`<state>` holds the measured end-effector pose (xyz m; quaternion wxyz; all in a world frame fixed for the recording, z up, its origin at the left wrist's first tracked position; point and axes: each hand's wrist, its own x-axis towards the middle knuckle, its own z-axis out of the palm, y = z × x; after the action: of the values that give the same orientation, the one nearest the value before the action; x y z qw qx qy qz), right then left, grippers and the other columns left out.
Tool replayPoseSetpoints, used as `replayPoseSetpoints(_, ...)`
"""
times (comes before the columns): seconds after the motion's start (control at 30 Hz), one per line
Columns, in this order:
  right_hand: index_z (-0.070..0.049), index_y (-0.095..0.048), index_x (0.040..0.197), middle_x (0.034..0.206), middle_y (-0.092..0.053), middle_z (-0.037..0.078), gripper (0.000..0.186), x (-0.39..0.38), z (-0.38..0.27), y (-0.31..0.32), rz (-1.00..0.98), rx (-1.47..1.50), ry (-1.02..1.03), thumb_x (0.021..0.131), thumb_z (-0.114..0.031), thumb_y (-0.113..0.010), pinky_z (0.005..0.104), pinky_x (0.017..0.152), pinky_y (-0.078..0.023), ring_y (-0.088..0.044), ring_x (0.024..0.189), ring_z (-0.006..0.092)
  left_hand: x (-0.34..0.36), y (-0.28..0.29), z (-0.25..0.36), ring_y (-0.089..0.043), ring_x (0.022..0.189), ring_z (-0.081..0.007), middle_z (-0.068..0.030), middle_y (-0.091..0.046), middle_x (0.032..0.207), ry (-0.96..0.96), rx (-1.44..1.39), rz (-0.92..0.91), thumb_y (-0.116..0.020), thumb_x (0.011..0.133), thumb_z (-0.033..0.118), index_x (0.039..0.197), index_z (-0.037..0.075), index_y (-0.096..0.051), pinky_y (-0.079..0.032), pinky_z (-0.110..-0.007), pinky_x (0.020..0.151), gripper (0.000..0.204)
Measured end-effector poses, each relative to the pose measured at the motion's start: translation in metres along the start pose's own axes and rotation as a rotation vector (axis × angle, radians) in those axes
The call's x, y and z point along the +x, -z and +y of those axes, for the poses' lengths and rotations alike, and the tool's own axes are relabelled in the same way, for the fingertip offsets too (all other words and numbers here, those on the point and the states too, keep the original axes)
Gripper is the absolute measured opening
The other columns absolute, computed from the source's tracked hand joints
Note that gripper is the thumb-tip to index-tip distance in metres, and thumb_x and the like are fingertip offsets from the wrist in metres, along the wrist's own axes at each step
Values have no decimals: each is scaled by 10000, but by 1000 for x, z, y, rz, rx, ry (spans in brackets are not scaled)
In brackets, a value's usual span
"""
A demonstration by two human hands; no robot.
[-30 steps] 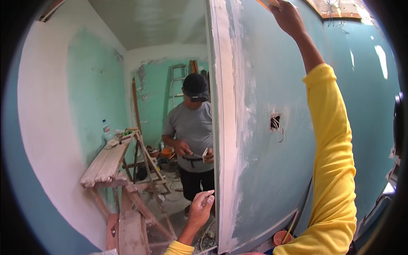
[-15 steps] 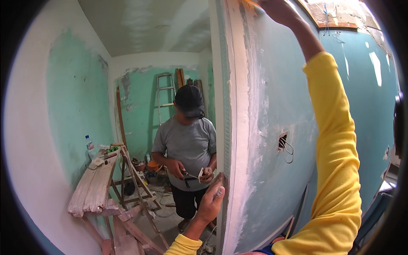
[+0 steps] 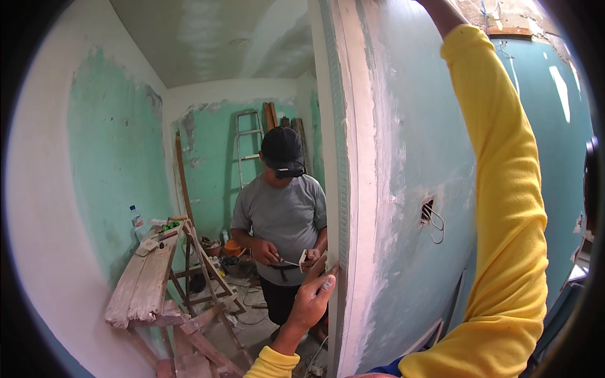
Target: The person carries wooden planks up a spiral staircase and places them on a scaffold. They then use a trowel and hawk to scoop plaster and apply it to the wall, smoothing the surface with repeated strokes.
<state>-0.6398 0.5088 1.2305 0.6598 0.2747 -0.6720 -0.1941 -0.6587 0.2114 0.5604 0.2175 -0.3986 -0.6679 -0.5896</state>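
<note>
My left hand rests its outstretched fingers against the plastered edge of the wall end, thumb apart, holding nothing I can see. Raised to the upper edge of the picture is my right arm in a yellow sleeve. Only the wrist and a bit of my right hand show; its fingers lie out of frame, so what it holds is hidden. Pale, fresh-looking filler runs up the corner beside the blue-green board wall.
Beyond the wall end, a person in a grey shirt holds a thin tool and a small pale piece. A wooden trestle with planks stands left, carrying a bottle. A ladder leans behind. Wires poke from a wall box.
My right hand has risen mostly past the upper edge, taking an orange item it was at out of sight. My left hand stays at the wall edge. The view has shifted slightly.
</note>
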Motion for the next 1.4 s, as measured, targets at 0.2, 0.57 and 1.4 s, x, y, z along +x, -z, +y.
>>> replayPoseSetpoints(0.2,-176,-737,1314,952,-708,242,434,-154,-117,6,171,-17,58,930,-54,-574,495,877,-538,-656,868,439,6,1,6,-378,1533,-356,-237,-459,1602,4,-54,13,-490,1138,314,1393,-37,-639,-267,-419,1247,459)
replayPoseSetpoints(0.57,-128,-726,1335,1238,-739,200,473,-142,-114,21,260,227,-74,926,8,-530,416,955,-549,-711,1084,343,-9,5,20,-283,1579,-335,-213,-370,1661,112,68,-17,-341,1155,486,1533,-38,-500,-214,-435,1274,666)
replayPoseSetpoints(1.4,-251,-754,1316,1141,-778,71,502,-300,-238,30,220,164,-263,918,14,-601,475,899,-545,-704,1023,332,-21,0,46,-290,1566,-350,-122,-288,1725,349,86,4,-185,1093,695,1572,68,-502,-196,-468,1273,850)
